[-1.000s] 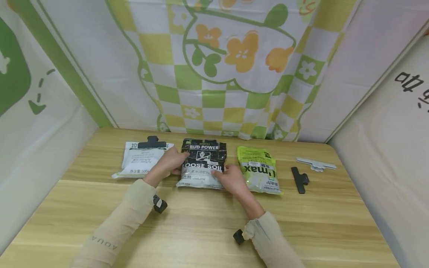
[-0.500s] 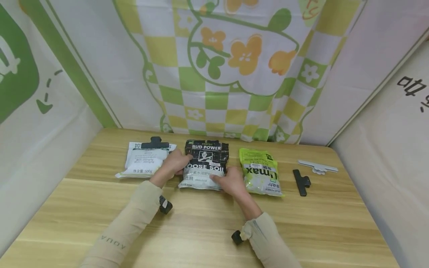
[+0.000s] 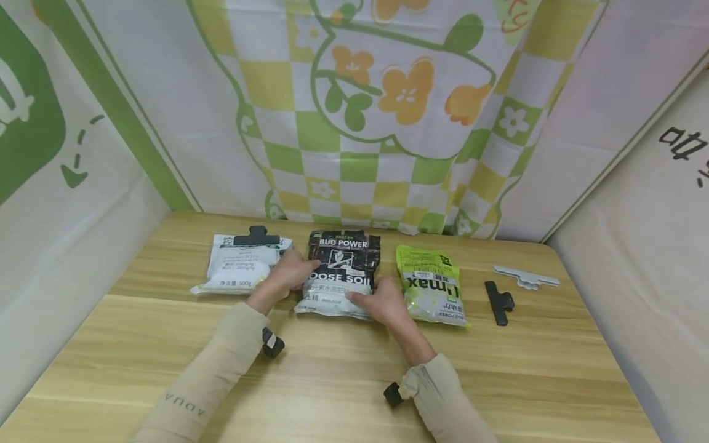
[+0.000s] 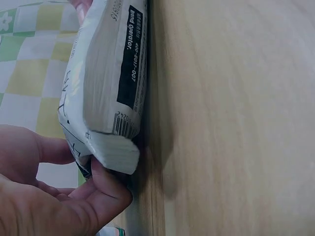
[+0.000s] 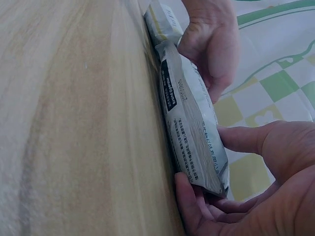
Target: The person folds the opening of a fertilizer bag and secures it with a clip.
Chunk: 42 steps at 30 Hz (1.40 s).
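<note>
A black-and-white bag of soil fertilizer marked "BUD POWER LOOSE SOIL" [image 3: 339, 277] lies in the middle of the wooden table, printed side up. At its left edge, my left hand [image 3: 289, 275] pinches the bag, and the left wrist view has thumb above and fingers below the bag's corner [image 4: 118, 152]. From the right side my right hand [image 3: 384, 300] grips the lower edge; in the right wrist view the thumb presses the printed face and curled fingers tuck under the bag [image 5: 192, 128]. The undersides of both grips are partly hidden.
Left of it lies a white bag [image 3: 238, 271] with a black clip [image 3: 256, 236] across its top. To the right are a yellow-green bag [image 3: 431, 286], a loose black clip [image 3: 499, 303] and a white clip [image 3: 526, 277]. A checkered curtain [image 3: 357, 166] hangs behind the table.
The head view has shifted slightly, moving the whole scene a little to the right. Both hands keep their hold on the black-and-white bag, which has barely moved.
</note>
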{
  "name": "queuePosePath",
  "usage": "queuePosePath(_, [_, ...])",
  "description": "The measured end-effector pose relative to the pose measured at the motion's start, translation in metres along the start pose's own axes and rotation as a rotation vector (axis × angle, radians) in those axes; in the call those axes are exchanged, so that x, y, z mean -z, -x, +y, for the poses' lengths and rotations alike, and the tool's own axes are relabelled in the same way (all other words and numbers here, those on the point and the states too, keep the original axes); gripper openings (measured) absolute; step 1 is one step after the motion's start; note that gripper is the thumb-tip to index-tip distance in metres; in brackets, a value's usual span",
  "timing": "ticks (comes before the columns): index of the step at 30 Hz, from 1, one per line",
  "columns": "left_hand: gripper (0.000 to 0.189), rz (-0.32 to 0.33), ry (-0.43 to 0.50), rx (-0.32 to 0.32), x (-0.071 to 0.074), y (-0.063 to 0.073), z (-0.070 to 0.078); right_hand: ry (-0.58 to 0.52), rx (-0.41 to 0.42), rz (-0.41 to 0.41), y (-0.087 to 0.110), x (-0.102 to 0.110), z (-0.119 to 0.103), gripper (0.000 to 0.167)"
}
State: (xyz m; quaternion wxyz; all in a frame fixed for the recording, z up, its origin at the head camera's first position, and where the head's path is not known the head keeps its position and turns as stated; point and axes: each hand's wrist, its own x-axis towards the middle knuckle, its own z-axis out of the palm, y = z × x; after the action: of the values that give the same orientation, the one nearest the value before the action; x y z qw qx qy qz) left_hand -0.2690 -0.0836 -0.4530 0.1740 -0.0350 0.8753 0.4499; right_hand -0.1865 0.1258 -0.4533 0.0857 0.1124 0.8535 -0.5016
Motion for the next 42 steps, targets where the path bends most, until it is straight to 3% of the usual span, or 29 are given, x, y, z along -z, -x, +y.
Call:
queuePosePath(11, [0.042,0.003,-0.022,-0.041,-0.001,0.004,-0.003,0.012,-0.012,-0.009,0.002,0.002,-0.001,0.047])
queuePosePath(19, [0.036,0.030,-0.020,-0.045,-0.002,0.013,0.003,0.024,-0.004,0.000,0.009,0.006,-0.003,0.054])
queuePosePath(26, [0.043,0.029,-0.058,-0.095,-0.004,0.022,0.008,0.030,-0.023,0.000,0.014,0.011,0.001,0.064])
queuePosePath(33, [0.031,0.013,-0.023,-0.166,0.001,0.038,0.010,0.003,0.066,-0.001,0.026,0.015,0.009,0.069])
queuePosePath(42, [0.032,-0.014,0.050,-0.225,0.003,0.059,0.008,-0.077,0.129,-0.030,0.047,0.024,0.012,0.066])
